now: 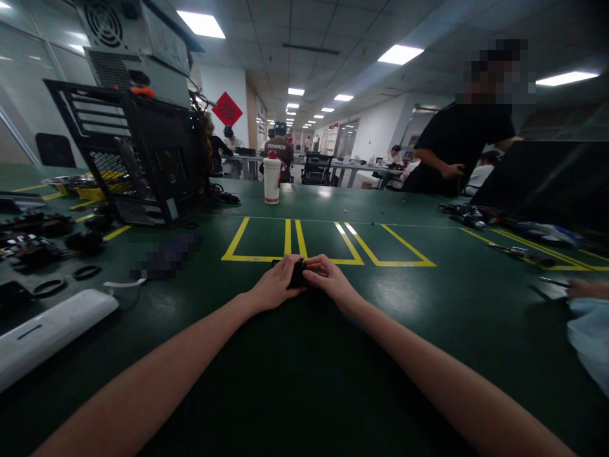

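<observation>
Both my hands meet over the middle of the green table [304, 355], just in front of the yellow tape outlines [323, 261]. My left hand [276, 282] is wrapped round a small black part [297, 276] from the left. On its right side, my right hand [328, 279] has its thumb and index finger closed against the same part. Fingers cover most of the black part, so its exact kind cannot be made out.
At the left stand a black computer case [147, 152], a white power strip [57, 333] and dark rings [86, 272]. A white cup [272, 181] stands behind the tape. At right are cables [469, 214], a standing person [466, 139] and another person's sleeve [590, 330].
</observation>
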Available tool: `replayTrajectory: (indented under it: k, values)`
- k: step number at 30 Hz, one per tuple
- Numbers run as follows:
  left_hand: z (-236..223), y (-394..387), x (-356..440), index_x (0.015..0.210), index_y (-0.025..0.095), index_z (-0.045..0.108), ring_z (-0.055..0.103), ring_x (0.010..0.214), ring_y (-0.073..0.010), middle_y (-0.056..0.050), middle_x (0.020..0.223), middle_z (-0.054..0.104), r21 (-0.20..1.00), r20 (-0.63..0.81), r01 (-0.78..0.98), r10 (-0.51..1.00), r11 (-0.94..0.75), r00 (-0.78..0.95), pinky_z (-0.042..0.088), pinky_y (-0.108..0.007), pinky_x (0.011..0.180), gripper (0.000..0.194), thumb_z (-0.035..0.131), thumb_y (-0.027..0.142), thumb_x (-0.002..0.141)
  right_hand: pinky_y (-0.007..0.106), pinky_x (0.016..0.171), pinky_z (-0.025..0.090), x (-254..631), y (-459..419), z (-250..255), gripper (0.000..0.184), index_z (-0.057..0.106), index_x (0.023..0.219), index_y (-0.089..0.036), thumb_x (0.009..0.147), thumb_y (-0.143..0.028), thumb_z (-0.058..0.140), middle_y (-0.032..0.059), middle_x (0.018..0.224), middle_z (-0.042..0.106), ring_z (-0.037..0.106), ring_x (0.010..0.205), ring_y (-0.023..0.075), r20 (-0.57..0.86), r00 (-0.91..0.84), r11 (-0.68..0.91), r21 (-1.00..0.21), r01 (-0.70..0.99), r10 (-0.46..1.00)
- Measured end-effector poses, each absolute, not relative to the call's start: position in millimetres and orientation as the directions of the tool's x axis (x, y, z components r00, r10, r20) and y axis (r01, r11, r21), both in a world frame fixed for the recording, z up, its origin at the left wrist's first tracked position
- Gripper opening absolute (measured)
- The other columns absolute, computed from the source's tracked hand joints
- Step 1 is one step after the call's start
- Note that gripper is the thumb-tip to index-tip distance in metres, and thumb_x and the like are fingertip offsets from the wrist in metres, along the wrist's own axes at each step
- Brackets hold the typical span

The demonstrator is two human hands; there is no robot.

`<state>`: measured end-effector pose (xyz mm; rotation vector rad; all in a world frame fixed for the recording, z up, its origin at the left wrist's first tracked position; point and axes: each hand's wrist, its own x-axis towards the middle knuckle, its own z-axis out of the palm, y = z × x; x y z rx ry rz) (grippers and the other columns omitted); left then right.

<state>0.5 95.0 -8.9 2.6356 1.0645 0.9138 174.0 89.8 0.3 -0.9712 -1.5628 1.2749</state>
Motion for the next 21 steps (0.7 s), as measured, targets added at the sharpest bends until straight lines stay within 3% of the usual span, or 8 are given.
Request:
replayTrajectory:
  k: [4, 10, 15, 21]
  values:
    - [-7.6, 93.5, 0.3, 0.121, 0.022, 0.023, 0.045, 0.108, -0.0244, -0.008, 0.117, 0.039, 0.362, 0.472, 0.577, 0.678, -0.732, 0.564, 0.040, -0.041, 0.090, 0.060, 0.058, 0.026, 0.073, 0.037, 0.083, 0.044, 175.2, 92.1, 2.0, 0.030, 0.052, 0.093, -0.019, 0.067, -0.031, 0.063, 0.0049, 0.097, 0.057, 0.056, 0.089, 0.0171, 0.090, -0.328, 0.122, -0.989, 0.080, 0.940]
    - [-5.2, 92.8, -0.1, 0.119, 0.022, 0.023, 0.046, 0.106, -0.0251, -0.008, 0.116, 0.040, 0.375, 0.455, 0.575, 0.685, -0.727, 0.569, 0.042, -0.041, 0.087, 0.059, 0.059, 0.027, 0.073, 0.036, 0.080, 0.044, 177.4, 88.8, 4.0, 0.041, 0.046, 0.091, -0.022, 0.058, -0.023, 0.070, -0.0003, 0.091, 0.054, 0.057, 0.087, 0.0153, 0.155, -0.408, 0.191, -0.980, 0.049, 0.900]
    - [-3.4, 91.2, 0.0, 0.120, 0.023, 0.023, 0.047, 0.106, -0.0253, -0.007, 0.115, 0.040, 0.387, 0.459, 0.574, 0.691, -0.722, 0.559, 0.041, -0.043, 0.088, 0.057, 0.058, 0.028, 0.074, 0.034, 0.081, 0.044, 174.4, 90.9, -1.1, 0.024, 0.048, 0.086, -0.021, 0.069, -0.031, 0.061, 0.0010, 0.094, 0.055, 0.055, 0.089, 0.0146, 0.221, -0.358, 0.241, -0.970, 0.013, 0.907]
    - [-4.8, 91.9, -0.2, 0.120, 0.023, 0.023, 0.046, 0.107, -0.0250, -0.007, 0.116, 0.040, 0.383, 0.464, 0.569, 0.685, -0.727, 0.562, 0.040, -0.044, 0.089, 0.059, 0.059, 0.027, 0.073, 0.036, 0.081, 0.044, 174.8, 92.9, -1.7, 0.031, 0.051, 0.095, -0.019, 0.068, -0.032, 0.062, 0.0048, 0.099, 0.056, 0.055, 0.090, 0.0168, 0.152, -0.339, 0.188, -0.979, 0.075, 0.928]
